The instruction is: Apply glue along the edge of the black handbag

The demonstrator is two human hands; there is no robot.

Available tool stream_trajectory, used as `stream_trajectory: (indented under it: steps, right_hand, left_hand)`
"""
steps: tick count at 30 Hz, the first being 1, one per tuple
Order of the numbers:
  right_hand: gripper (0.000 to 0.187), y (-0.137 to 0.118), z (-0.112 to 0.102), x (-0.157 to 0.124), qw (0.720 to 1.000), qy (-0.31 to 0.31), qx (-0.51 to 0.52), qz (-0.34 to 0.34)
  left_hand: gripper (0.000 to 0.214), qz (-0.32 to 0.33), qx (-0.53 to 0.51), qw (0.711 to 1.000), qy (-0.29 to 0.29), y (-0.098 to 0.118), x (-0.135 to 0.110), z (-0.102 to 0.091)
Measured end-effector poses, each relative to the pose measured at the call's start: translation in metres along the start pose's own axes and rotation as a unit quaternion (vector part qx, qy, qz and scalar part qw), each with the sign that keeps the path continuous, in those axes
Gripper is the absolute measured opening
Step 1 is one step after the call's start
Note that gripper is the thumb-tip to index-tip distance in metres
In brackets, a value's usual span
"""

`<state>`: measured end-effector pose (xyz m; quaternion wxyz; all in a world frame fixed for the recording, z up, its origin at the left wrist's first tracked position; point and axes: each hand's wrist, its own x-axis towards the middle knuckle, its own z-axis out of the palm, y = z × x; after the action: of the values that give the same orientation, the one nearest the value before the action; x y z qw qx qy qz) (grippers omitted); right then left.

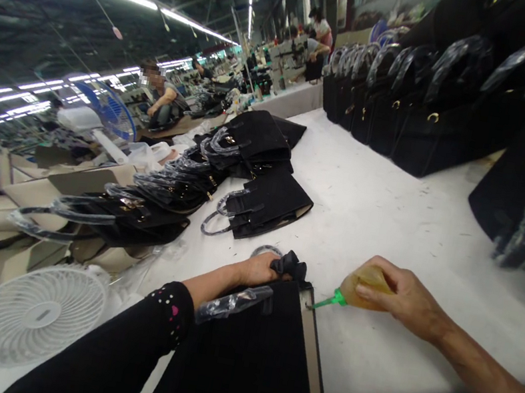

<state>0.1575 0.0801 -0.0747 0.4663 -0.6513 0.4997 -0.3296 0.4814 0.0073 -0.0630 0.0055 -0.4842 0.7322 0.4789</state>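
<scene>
A black handbag (244,356) lies in front of me, its beige inner edge strip (313,354) facing right and a plastic-wrapped handle (233,303) on top. At its far end my left hand (262,270) is closed on the bag, beside a bunched black piece (291,267); its fingertips are partly hidden. My right hand (405,296) is wrapped round a squeeze bottle (365,288) of amber liquid. The bottle is tilted left, and its thin green nozzle (328,299) reaches down to the far end of the beige strip.
Beyond the hands another black handbag (268,206) lies on the white table (368,201). Stacked bags (163,186) fill the left side, and a row of upright bags (387,120) lines the right. A white fan (38,316) stands at the near left. Co-workers sit farther back.
</scene>
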Motion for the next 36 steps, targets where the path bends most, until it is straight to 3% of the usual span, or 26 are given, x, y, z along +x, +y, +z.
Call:
stream_trajectory:
  steps: [4, 12, 16, 21, 26, 30, 34, 36]
  right_hand:
    - [0.034, -0.002, 0.0, -0.002, 0.999, 0.044, 0.013, 0.0]
    - [0.035, 0.002, -0.001, -0.013, 0.999, 0.015, 0.028, 0.001]
    - [0.036, 0.005, 0.001, -0.016, 0.997, -0.046, 0.065, -0.001]
    - [0.038, 0.008, 0.004, -0.018, 0.998, 0.018, 0.058, 0.006]
    - [0.039, 0.011, 0.002, -0.019, 0.994, -0.066, 0.092, 0.001]
    - [0.041, 0.013, 0.004, -0.017, 0.997, 0.013, 0.076, -0.01]
    - [0.037, 0.017, 0.005, -0.018, 0.994, -0.059, 0.091, -0.013]
    - [0.037, 0.019, 0.005, -0.019, 0.994, -0.043, 0.098, -0.016]
  left_hand:
    - [0.03, 0.002, -0.005, 1.0, -0.004, 0.002, -0.001, -0.001]
    - [0.027, 0.011, -0.016, 1.0, 0.001, 0.0, 0.0, 0.001]
    - [0.027, 0.022, -0.02, 1.0, -0.004, 0.0, 0.0, 0.001]
    - [0.026, 0.025, -0.017, 1.0, -0.006, -0.001, 0.001, 0.001]
    - [0.031, 0.024, -0.013, 1.0, -0.003, -0.003, 0.001, 0.001]
    - [0.03, 0.027, -0.013, 1.0, -0.003, -0.003, 0.001, 0.001]
    - [0.032, 0.026, -0.014, 1.0, -0.004, -0.004, 0.002, 0.002]
    - [0.031, 0.026, -0.015, 1.0, -0.004, -0.004, 0.003, 0.002]
